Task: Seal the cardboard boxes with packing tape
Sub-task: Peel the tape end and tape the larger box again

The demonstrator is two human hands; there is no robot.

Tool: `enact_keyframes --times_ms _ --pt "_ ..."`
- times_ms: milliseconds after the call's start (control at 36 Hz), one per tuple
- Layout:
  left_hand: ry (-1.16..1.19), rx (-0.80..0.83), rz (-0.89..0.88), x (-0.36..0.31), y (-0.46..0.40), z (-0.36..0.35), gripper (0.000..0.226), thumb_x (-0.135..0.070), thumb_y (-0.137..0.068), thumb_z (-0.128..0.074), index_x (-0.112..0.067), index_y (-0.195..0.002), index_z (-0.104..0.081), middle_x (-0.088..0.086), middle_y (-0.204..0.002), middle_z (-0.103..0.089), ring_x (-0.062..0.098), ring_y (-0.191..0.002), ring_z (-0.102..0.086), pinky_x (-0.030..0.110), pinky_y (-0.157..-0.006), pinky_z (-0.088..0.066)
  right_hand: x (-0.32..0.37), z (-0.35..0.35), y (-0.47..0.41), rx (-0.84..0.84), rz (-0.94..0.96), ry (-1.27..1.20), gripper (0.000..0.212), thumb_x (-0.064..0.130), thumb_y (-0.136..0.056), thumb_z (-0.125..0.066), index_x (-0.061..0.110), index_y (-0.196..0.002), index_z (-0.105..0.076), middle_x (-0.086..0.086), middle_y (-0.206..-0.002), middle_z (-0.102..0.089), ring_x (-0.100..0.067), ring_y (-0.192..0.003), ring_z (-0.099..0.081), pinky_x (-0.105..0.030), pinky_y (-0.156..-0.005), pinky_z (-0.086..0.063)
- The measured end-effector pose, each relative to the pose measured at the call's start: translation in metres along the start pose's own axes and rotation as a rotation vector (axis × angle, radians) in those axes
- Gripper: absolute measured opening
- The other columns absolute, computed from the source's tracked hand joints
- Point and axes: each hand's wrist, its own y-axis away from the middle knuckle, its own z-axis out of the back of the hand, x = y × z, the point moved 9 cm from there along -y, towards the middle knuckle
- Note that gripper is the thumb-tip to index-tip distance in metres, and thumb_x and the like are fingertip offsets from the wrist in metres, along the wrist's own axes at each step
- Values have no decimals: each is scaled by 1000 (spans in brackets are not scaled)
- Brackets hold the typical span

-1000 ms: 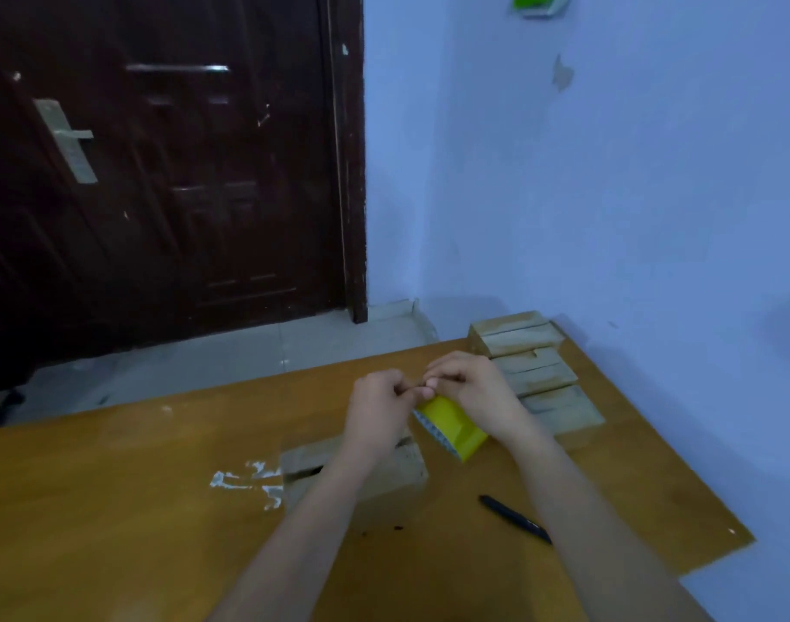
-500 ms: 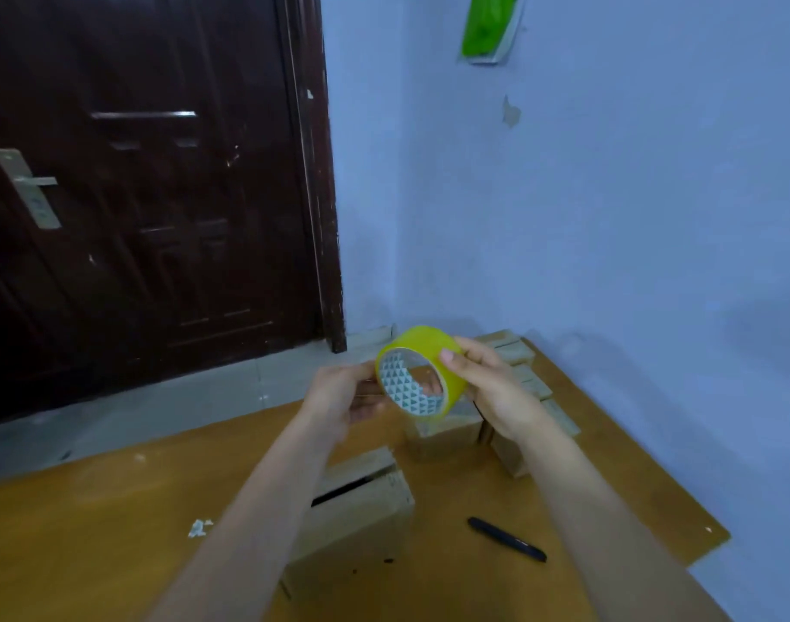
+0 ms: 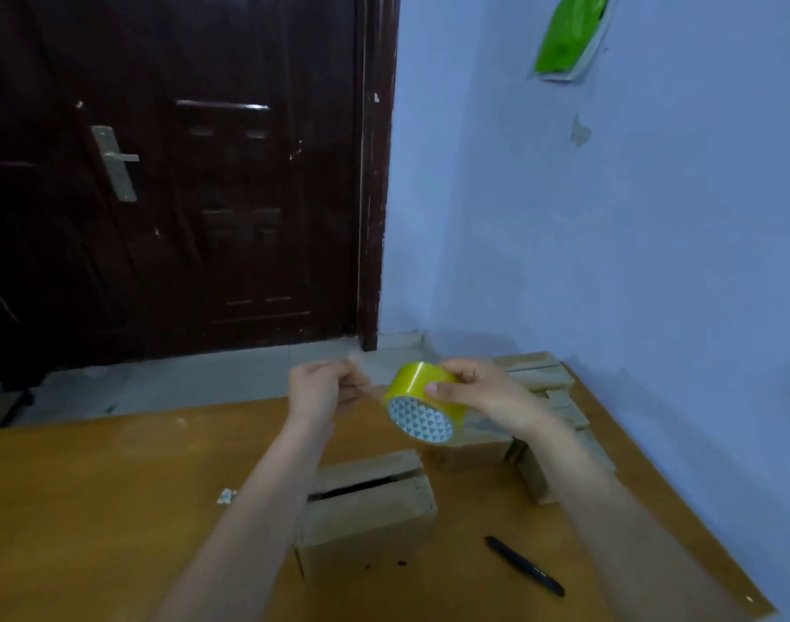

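Now you are holding the tape (image 3: 422, 399) up above the counter (image 3: 92, 496), your right hand (image 3: 478, 392) curling its grip round the roll. Your left hand (image 3: 323, 390), just beside it, is pinching what is probably the tape's free end, too faint to confirm. The open box (image 3: 368, 509) is sitting below, nearer your left hand, its slot running left to right.
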Motion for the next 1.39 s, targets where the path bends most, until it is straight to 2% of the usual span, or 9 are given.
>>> enact_keyframes --times_ms 194,306,444,611,722,889,1167,1278,1389 --pt "-23 -81 -58 4 -2 30 20 -11 -92 -61 4 -79 -65 20 -75 -67 17 -55 -67 23 -54 -54 -45 3 -13 -107 -156 753 56 72 -70 -59 17 -63 -51 0 -57 -48 -13 -50 -47 -31 -50 -30" --pt "11 -97 -44 19 4 46 22 -17 -94 -58 2 -88 -67 15 -81 -70 23 -71 -69 28 -62 -53 -39 0 -8 -31 -46 460 48 58 -77 -65 11 -67 -57 2 -58 -52 -12 -53 -52 -26 -51 -33" --pt "132 -148 69 59 7 63 15 -14 -93 -58 -1 -90 -65 14 -83 -70 25 -73 -68 36 -69 -56 -47 -4 -5 53 38 267 64 69 -71 -60 5 -70 -57 -2 -63 -48 -16 -59 -51 -32 -57 -35" --pt "351 -270 225 126 19 69 7 -5 -91 -60 1 -90 -63 16 -85 -67 27 -77 -64 34 -73 -55 -70 -12 -12 125 -43 417 28 52 -87 -57 37 -64 -61 11 -63 -56 -7 -59 -52 -34 -60 -38" --pt "446 -334 304 157 26 73 4 2 -90 -58 0 -92 -61 13 -86 -64 21 -75 -61 23 -57 -58 -91 -27 -17 217 -170 515 25 43 -91 -57 22 -80 -67 12 -75 -60 4 -69 -53 -21 -63 -40" --pt "455 -365 352 182 25 82 26 3 -91 -55 12 -116 -54 16 -89 -64 26 -81 -63 31 -68 -57 -108 -41 -21 197 -237 574 19 47 -89 -58 29 -89 -63 7 -91 -62 -9 -85 -57 -28 -76 -44" --pt "495 -406 288 174 26 78 6 4 -89 -59 8 -93 -61 18 -86 -66 24 -77 -64 24 -64 -59 -106 -28 -16 157 -189 492 21 43 -87 -62 25 -77 -64 6 -75 -58 -8 -70 -56 -23 -64 -40" --pt "500 -397 198 151 24 71 16 5 -89 -57 1 -73 -59 2 -61 -69 13 -63 -67 22 -71 -57 -103 -24 -13 148 -143 447 33 40 -88 -61 10 -74 -63 -5 -67 -53 -13 -63 -51 -29 -63 -35" --pt "433 -387 113 128 10 66 21 8 -86 -60 0 -67 -59 14 -75 -66 26 -82 -64 18 -67 -57 -98 -19 -17 121 -109 506 39 43 -89 -58 10 -70 -55 -6 -67 -47 -18 -63 -47 -32 -60 -30"
